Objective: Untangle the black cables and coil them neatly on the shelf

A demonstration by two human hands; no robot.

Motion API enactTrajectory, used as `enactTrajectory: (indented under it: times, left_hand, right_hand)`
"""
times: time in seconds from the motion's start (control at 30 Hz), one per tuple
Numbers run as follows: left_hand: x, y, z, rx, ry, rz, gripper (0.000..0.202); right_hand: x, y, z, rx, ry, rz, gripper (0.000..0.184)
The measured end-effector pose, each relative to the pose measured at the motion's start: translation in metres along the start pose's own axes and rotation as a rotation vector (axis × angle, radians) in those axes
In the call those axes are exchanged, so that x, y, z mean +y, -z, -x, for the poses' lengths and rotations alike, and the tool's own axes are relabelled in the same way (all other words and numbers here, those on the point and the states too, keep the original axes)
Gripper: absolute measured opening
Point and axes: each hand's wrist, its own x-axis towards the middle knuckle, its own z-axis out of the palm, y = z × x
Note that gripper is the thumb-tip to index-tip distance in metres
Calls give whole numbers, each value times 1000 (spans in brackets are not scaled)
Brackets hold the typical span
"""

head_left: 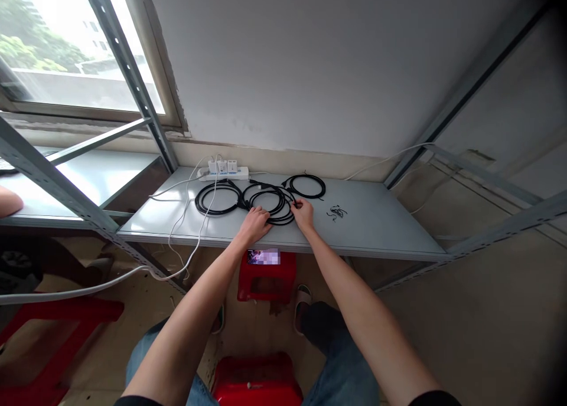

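Three coils of black cable lie on the grey shelf top. Both my hands are at the middle coil [283, 221], whose loops are several turns thick. My left hand [256, 223] is closed over its near left side, fingers on the cable. My right hand [303, 215] pinches the cable at the coil's right side; the fingertips are partly hidden. The left coil [214, 212] touches or overlaps the middle one. Behind my right hand rests a smaller coil [323, 189]. To the right of that hand is a small pile of short black ties [337, 212].
A white power strip [241, 173] with plugs stands at the shelf's back, white cords trailing left. Metal uprights [128, 69] frame the shelf [376, 229]. Below, a phone [263, 256] lies on a red stool [266, 285]. Another person's arm [9, 202] shows at far left.
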Motion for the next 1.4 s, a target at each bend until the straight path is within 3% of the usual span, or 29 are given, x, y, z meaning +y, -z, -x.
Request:
enactTrajectory:
  times: [0.13, 0.37, 0.53, 0.7, 0.83, 0.93, 1.2, 1.4]
  left_hand:
    - [-1, -1, 0, -2, 4, 4, 11]
    - [-1, 0, 0, -15, -1, 13, 15]
    - [-2, 0, 0, -7, -4, 20, 16]
    - [-2, 0, -1, -6, -2, 42, 17]
    - [-2, 1, 0, 0, 5, 55, 17]
    - [-2, 0, 0, 1, 3, 57, 18]
    - [-2, -2, 1, 18, 32, 29, 42]
    - [-2, -1, 2, 9, 31, 15, 40]
  right_hand:
    - [2, -2, -2, 18, 9, 67, 10]
    - [5, -4, -20, -36, -239, -68, 80]
    - [3, 4, -28, -94, -363, -194, 91]
    - [-2, 11, -24, -94, -403, -320, 76]
    - [-5, 13, -19, -56, -364, -359, 58]
    - [-6, 14, -15, -52, -327, -362, 57]
    - [-7, 8, 6, -75, 21, -57, 35]
    - [-11, 9, 9, -120, 66, 50, 21]
